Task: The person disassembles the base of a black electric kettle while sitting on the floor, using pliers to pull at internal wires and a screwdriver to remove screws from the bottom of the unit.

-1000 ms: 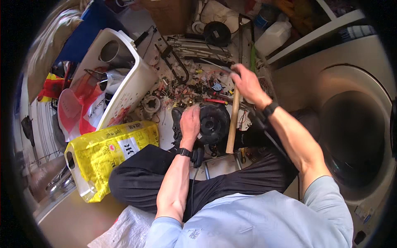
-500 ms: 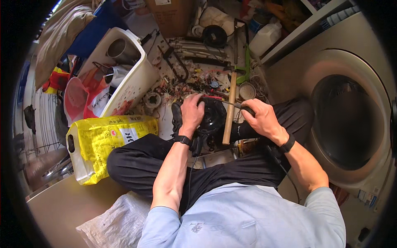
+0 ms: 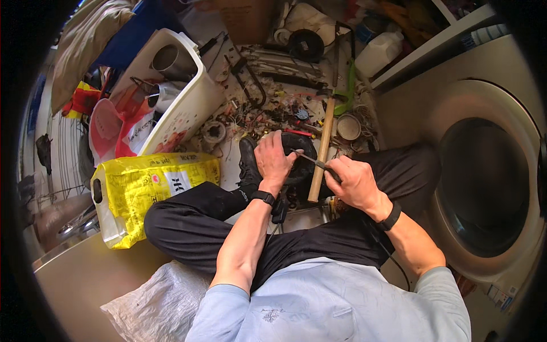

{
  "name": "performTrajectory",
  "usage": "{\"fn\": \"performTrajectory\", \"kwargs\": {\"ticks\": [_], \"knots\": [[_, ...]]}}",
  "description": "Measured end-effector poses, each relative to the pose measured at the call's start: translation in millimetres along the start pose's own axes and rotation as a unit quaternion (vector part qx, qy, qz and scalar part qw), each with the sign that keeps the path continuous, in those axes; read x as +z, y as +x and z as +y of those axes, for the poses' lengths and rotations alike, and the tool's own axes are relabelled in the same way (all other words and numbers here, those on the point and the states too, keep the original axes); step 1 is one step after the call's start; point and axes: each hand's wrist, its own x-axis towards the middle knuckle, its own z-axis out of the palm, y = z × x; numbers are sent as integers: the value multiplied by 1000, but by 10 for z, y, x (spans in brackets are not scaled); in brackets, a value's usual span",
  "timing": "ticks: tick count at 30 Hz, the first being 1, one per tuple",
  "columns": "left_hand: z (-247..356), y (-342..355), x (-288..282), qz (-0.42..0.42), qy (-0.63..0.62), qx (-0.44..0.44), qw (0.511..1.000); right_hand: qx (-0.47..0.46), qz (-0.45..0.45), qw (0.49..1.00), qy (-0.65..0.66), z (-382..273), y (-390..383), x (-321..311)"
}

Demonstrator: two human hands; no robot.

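My left hand (image 3: 273, 161) bends its fingers over the near left side of a black round part (image 3: 300, 145) between my legs, gripping it. My right hand (image 3: 354, 181) is closed on the dark handle of a screwdriver-like tool (image 3: 308, 158) with a thin metal shaft. Its tip reaches the left fingertips above the black part; the exact contact is too small to tell. Under that tool's handle runs the long wooden handle of a hammer (image 3: 323, 149), slanting away from me. A small red object (image 3: 299, 133) lies just beyond the black part.
Small scraps (image 3: 273, 108) litter the floor ahead. A green-handled hacksaw (image 3: 348, 94) and a round dish (image 3: 348, 126) lie at the right. A white bin (image 3: 196, 94) and yellow bag (image 3: 154, 194) stand left; a round-doored appliance (image 3: 484, 182) stands close right.
The left hand has shifted further over the black part. My right hand has lowered and moved the tool left and down, so its tip now meets the left fingers. The whole view has shifted slightly.
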Motion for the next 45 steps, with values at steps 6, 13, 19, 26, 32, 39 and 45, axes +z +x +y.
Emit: {"fn": "performTrajectory", "kwargs": {"ticks": [6,13,19,26,32,39,45], "knots": [[-13,14,32,10,-8,-2,1000,-15,-22,1000,-13,25,0,-5],[-51,49,48,1,-4,-2,1000,-20,-28,999,-26,35,15,33],[-61,56,64,16,-6,0,1000,21,-19,1000,8,-13,101,70],[-82,58,15,-4,-12,4,1000,124,-24,992,-31,-77,439,-1],[-115,92,-34,-15,-63,8,998,58,3,995,-78,-100,671,73],[-146,69,-87,-18,-72,8,997,-44,45,998,-10,5,614,108],[-131,70,-89,-18,-75,10,997,-25,129,991,-36,104,623,215]]}}
